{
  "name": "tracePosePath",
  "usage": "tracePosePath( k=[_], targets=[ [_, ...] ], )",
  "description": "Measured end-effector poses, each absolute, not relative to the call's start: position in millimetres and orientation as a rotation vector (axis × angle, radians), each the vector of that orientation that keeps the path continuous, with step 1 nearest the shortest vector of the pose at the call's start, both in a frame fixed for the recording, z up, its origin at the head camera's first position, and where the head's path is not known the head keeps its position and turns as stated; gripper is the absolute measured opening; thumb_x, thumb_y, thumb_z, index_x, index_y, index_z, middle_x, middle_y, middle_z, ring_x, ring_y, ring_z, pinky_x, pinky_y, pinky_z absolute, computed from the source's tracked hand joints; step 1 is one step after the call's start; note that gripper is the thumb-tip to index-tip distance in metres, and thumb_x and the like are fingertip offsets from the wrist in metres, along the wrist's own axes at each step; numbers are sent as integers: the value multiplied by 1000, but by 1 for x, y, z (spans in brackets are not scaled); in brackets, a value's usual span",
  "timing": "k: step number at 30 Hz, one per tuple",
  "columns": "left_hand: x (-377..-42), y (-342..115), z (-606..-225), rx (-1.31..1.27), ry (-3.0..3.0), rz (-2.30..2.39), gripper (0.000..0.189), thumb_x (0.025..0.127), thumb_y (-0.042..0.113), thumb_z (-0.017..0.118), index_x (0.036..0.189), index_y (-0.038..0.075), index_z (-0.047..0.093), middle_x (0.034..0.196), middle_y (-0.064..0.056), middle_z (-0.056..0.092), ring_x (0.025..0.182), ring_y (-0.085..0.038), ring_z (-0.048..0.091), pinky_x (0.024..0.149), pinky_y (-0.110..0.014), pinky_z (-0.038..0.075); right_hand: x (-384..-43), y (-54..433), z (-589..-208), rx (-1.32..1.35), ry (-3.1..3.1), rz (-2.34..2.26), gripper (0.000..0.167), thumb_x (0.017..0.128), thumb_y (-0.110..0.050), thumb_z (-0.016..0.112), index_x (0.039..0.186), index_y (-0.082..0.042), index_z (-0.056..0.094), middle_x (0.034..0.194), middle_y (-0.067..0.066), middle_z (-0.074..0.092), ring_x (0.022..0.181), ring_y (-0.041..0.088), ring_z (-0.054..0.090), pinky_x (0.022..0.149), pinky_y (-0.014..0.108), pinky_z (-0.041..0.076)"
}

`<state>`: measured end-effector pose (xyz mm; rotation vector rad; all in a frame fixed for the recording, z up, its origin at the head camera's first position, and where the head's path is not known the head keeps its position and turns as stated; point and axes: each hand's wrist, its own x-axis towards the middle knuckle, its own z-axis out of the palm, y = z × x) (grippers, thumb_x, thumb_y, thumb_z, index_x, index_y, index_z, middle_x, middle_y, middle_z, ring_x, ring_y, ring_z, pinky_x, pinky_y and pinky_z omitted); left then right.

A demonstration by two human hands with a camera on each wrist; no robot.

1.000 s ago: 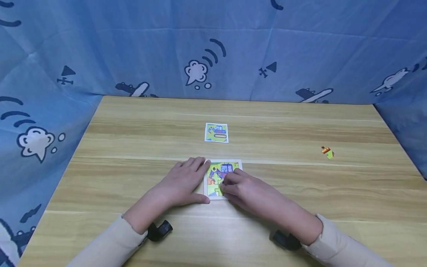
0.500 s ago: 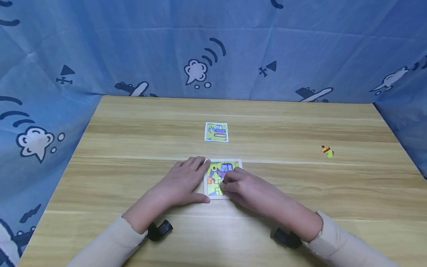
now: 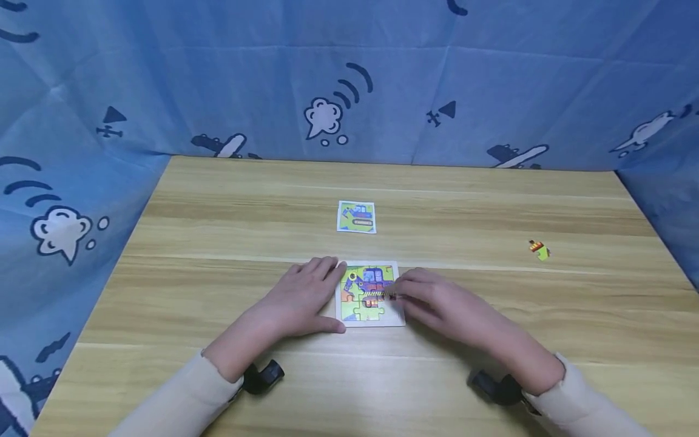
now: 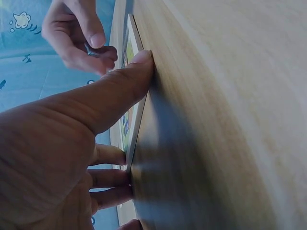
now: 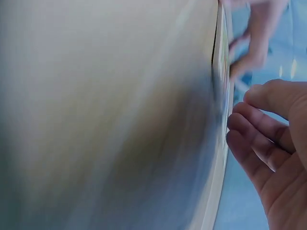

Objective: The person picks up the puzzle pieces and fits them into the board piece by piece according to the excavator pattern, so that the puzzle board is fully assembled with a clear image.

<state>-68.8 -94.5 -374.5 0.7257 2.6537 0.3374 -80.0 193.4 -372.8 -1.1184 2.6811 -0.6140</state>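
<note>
A square jigsaw puzzle tray [image 3: 374, 323] with a white border and an excavator picture lies in front of me. My left hand [image 3: 303, 297] rests at its left side, thumb and fingers spread and touching the border. My right hand [image 3: 445, 303] is over the tray's right edge, thumb and fingertips together. Between them it pinches a small dark puzzle piece [image 4: 92, 50], mostly hidden by the fingers. Fitted pieces show the blue cab [image 3: 374, 275] and the yellow-green ground [image 3: 368, 314]. The lower right part of the tray is bare white.
A picture card [image 3: 357, 217] with the same excavator lies behind the tray. Loose puzzle pieces [image 3: 539, 250] lie close together at the right on the wooden table [image 3: 246, 206]. A blue patterned cloth [image 3: 382, 79] hangs behind and along the sides.
My right hand has moved right, from over the tray's lower middle to its right edge, uncovering pieces and bare white tray. My left hand has stayed in place.
</note>
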Motion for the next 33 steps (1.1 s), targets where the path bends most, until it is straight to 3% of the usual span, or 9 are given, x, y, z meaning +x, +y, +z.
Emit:
tracePosePath(
  k=[7, 12, 19, 21, 24, 27, 30, 31, 33],
  targets=[
    [-69, -95, -374, 723, 2660, 331, 106, 87, 61, 78, 165, 8, 31, 169, -14, 33, 155, -31, 35, 124, -58, 35, -97, 254, -377, -1054, 2950, -669, 28, 91, 0, 76, 119, -8, 77, 114, 6, 76, 107, 24, 72, 91, 47, 61],
    [-69, -95, -373, 723, 2657, 327, 106, 87, 61, 78, 165, 8, 31, 169, -14, 34, 155, -31, 35, 124, -58, 35, -110, 300, -383, -939, 3081, -616, 31, 89, 4, 77, 118, -8, 77, 112, 9, 76, 106, 29, 71, 90, 40, 54],
    [-68, -95, -373, 718, 2653, 334, 106, 86, 61, 78, 165, 8, 31, 169, -14, 34, 155, -32, 35, 125, -59, 35, -122, 351, -386, -738, 3152, -512, 29, 89, 3, 77, 118, -2, 74, 111, 21, 73, 105, 41, 67, 85, 57, 50],
    [-68, -95, -373, 713, 2650, 338, 106, 86, 61, 79, 165, 8, 31, 170, -14, 33, 156, -32, 34, 125, -58, 35, -124, 363, -384, -721, 3159, -476, 30, 88, 4, 78, 117, 1, 73, 110, 23, 73, 103, 42, 68, 82, 55, 51],
    [-68, -95, -373, 713, 2647, 340, 106, 87, 60, 78, 165, 7, 31, 169, -14, 33, 156, -31, 34, 125, -58, 34, -128, 381, -382, -711, 3161, -443, 32, 86, 7, 78, 117, 2, 72, 110, 26, 72, 100, 43, 67, 78, 35, 53],
    [-68, -95, -373, 721, 2650, 341, 106, 87, 60, 78, 165, 7, 30, 169, -15, 34, 156, -31, 34, 124, -58, 35, -132, 397, -381, -700, 3140, -435, 35, 84, 8, 78, 118, 2, 71, 113, 28, 72, 100, 46, 67, 75, 15, 42],
    [-68, -95, -373, 725, 2651, 342, 105, 87, 60, 78, 165, 6, 30, 168, -15, 34, 155, -31, 34, 124, -58, 35, -136, 409, -381, -666, 3098, -425, 38, 85, 7, 78, 122, 2, 70, 116, 29, 71, 102, 46, 67, 74, 9, 38],
    [-68, -94, -373, 725, 2652, 342, 105, 87, 60, 78, 165, 6, 31, 168, -15, 34, 155, -31, 34, 125, -58, 34, -137, 411, -382, -662, 3087, -421, 40, 85, 7, 78, 124, 2, 69, 117, 29, 71, 103, 40, 68, 74, 7, 38],
    [-68, -94, -373, 725, 2651, 340, 105, 87, 60, 78, 165, 6, 31, 169, -15, 34, 155, -31, 34, 125, -58, 34, -139, 416, -384, -655, 3065, -425, 42, 85, 8, 78, 126, 3, 68, 117, 29, 71, 103, 12, 67, 74, 2, 38]
  ],
)
